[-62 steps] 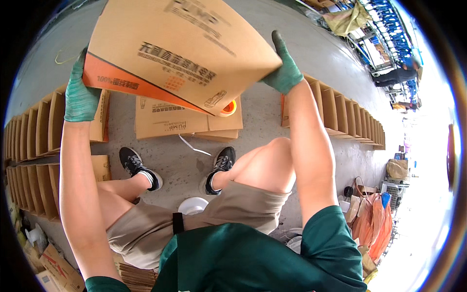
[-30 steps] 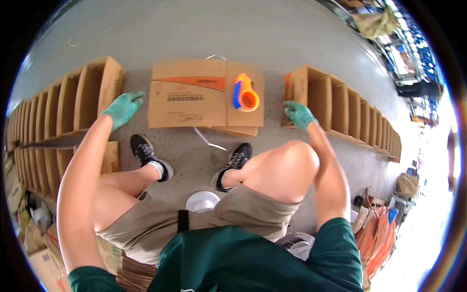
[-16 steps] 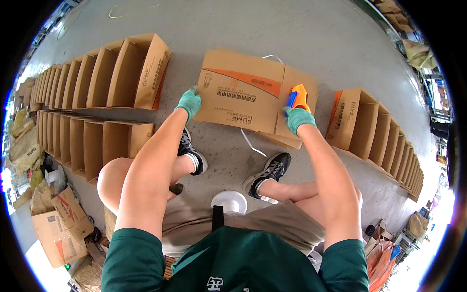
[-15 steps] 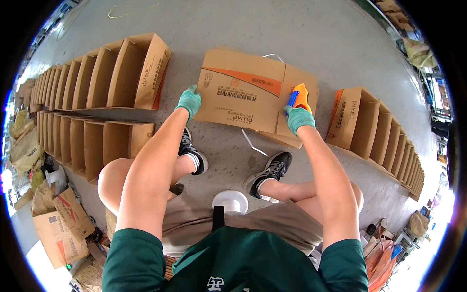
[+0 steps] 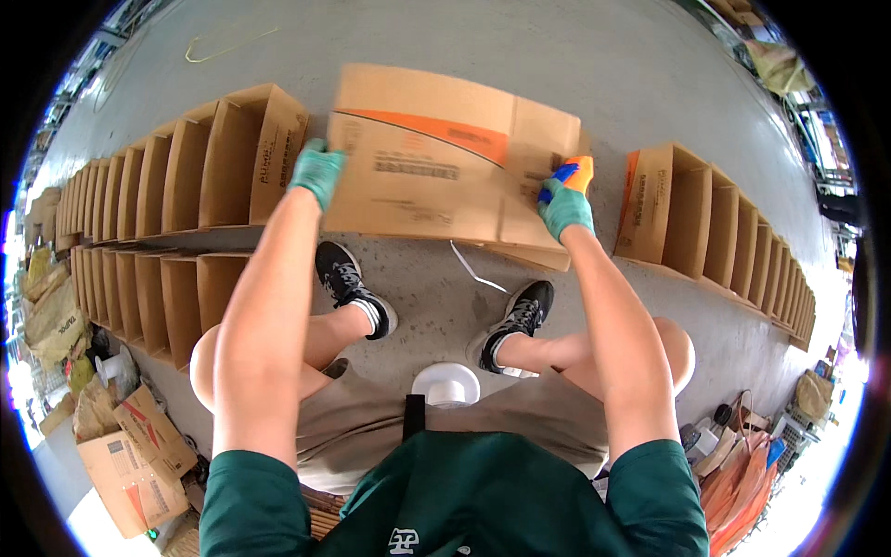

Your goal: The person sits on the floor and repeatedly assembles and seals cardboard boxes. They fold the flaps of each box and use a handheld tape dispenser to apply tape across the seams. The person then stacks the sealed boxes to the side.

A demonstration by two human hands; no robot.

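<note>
Cardboard (image 5: 408, 195) stretches from left fingers (image 5: 320, 160) to right fingers (image 5: 555, 206).

The head view came from the left of two wide fisheye cameras on the person's head and looked steeply down, so near the body that the dark green shirt (image 5: 464, 501) filled the lower edge and the left forearm (image 5: 264, 316) and right forearm (image 5: 622, 316) rose from beside it. It faced the floor (image 5: 418, 302) before the person, with the gloved left hand (image 5: 318, 174), gloved right hand (image 5: 566, 209) and cardboard carton (image 5: 427, 167) above centre, and took in rows of boxes at left (image 5: 186, 176) and right (image 5: 691, 218), which curved toward the rim.
</note>
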